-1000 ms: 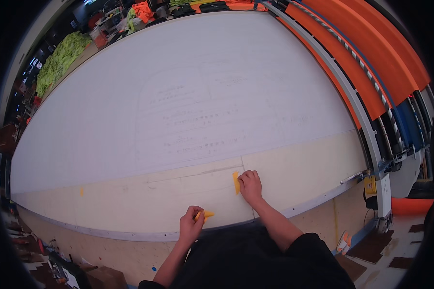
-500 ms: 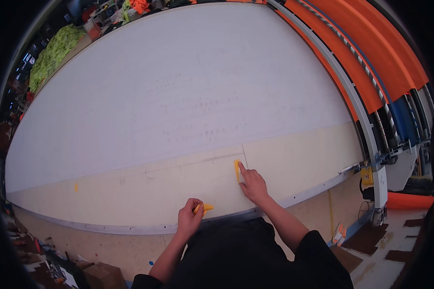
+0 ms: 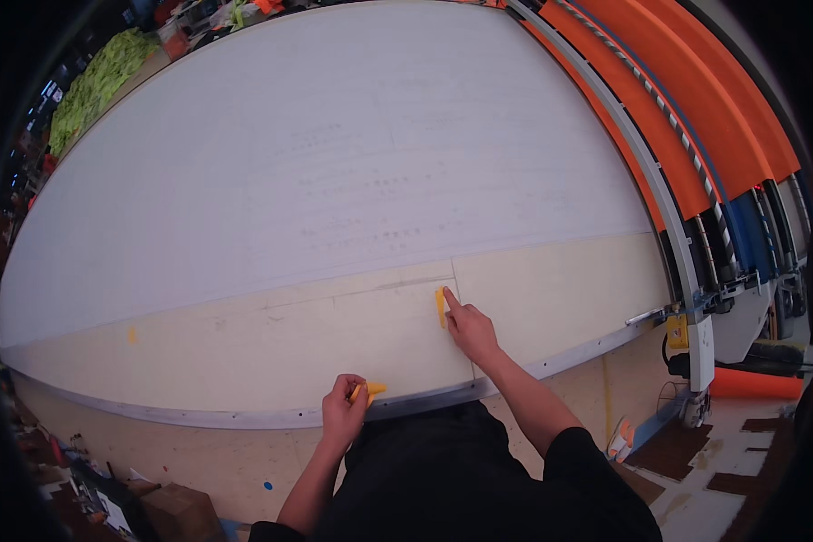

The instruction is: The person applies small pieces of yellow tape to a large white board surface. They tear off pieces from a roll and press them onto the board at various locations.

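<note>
A very large white sheet (image 3: 334,154) covers a long cream table (image 3: 244,352). My right hand (image 3: 468,327) is stretched forward, its forefinger pressing a small yellow strip (image 3: 441,306) onto the table beside a thin seam line. My left hand (image 3: 345,411) rests at the table's near edge, closed around a small yellow piece (image 3: 372,389). Another tiny yellow mark (image 3: 132,335) sits far to the left on the cream surface.
Orange rolls (image 3: 696,117) and a blue roll (image 3: 750,235) lie along a rail on the right side. A yellow-and-white machine end (image 3: 691,343) stands at the table's right corner. Green fabric (image 3: 99,81) is piled at the far left. Boxes (image 3: 172,510) are on the floor.
My right hand has slid forward along the yellow strip, from covering it to touching it with the fingertip. My left hand has stayed at the table edge.
</note>
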Demonstrator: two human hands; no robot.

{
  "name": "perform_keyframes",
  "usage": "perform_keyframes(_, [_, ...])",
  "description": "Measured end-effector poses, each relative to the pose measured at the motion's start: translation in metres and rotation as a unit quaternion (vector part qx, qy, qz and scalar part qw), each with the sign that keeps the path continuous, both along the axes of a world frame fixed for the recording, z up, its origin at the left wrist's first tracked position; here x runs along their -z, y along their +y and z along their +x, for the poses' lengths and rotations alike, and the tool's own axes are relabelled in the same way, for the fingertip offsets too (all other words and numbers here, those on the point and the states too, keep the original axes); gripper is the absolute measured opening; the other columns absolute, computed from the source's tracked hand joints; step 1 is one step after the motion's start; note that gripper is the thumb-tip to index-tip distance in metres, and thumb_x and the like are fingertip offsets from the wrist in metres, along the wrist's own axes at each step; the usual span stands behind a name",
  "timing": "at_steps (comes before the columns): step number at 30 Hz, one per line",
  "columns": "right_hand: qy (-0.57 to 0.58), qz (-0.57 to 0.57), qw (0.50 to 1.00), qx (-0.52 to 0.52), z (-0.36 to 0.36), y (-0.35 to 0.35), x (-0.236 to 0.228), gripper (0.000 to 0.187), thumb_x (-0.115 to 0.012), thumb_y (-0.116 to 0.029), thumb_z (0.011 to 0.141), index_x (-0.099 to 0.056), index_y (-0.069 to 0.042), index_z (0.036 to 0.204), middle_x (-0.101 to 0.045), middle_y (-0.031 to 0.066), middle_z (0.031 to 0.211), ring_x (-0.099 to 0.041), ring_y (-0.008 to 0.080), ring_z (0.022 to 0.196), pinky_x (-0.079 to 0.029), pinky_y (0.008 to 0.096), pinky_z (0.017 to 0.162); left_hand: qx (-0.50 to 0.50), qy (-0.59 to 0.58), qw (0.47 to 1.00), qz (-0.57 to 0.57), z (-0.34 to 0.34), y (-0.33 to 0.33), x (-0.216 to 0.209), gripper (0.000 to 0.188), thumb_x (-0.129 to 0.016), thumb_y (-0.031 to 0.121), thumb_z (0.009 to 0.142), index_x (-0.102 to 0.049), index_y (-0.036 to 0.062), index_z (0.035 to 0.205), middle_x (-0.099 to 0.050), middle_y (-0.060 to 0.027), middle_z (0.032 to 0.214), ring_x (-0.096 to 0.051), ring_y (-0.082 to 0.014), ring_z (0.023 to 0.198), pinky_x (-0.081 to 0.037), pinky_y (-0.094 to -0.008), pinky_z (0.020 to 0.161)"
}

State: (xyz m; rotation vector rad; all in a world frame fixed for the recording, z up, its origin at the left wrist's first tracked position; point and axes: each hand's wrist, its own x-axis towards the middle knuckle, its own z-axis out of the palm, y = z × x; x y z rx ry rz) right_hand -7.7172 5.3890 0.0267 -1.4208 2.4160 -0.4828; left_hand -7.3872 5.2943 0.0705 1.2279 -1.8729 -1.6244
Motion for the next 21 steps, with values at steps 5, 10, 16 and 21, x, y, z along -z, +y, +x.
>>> perform_keyframes(5, [0.089,-0.103,0.981,-0.138,0.004,0.015,0.017,0.084,-0.068,-0.002,0.09,-0.045,-0.011,0.17,-0.066,0.0073,0.092,-0.065,0.0267,0.094,-0.057,0.0417,0.087,-0.008,0.004,1.0,0.023,0.003,0.004,0.006,0.012,-0.065,0.009,0.11,-0.063,0.0005,0.118,-0.079,-0.0089,0.098,-0.07,-0.008,0.089,-0.056,-0.0273,0.076])
perform_keyframes(10, [0.15,-0.093,0.964,-0.199,0.003,0.004,0.014,0.084,-0.064,0.001,0.088,-0.046,-0.009,0.169,-0.063,0.009,0.096,-0.061,0.0286,0.095,-0.055,0.0418,0.091,-0.006,0.008,1.0,0.02,0.008,0.005,0.007,0.012,-0.065,0.009,0.11,-0.063,0.0004,0.118,-0.079,-0.0087,0.098,-0.069,-0.0079,0.088,-0.055,-0.0268,0.076])
perform_keyframes(16, [0.078,-0.138,0.986,-0.055,-0.021,-0.019,0.019,0.079,-0.065,0.004,0.091,-0.046,-0.007,0.167,-0.063,0.012,0.101,-0.061,0.0302,0.098,-0.055,0.0426,0.093,-0.002,0.01,1.0,-0.008,0.002,0.001,0.002,0.012,-0.064,0.008,0.11,-0.062,0.0004,0.119,-0.078,-0.0092,0.1,-0.069,-0.0085,0.088,-0.055,-0.0269,0.076])
perform_keyframes(21, [-0.211,-0.321,0.861,0.334,-0.046,-0.03,-0.036,0.073,-0.068,0.004,0.095,-0.045,-0.004,0.164,-0.065,0.0087,0.103,-0.065,0.0236,0.096,-0.057,0.0384,0.088,-0.022,0.039,0.997,0.056,0.002,0.0,0.006,0.012,-0.061,0.009,0.111,-0.06,0.003,0.122,-0.077,-0.0083,0.101,-0.07,-0.0098,0.084,-0.055,-0.0266,0.069])
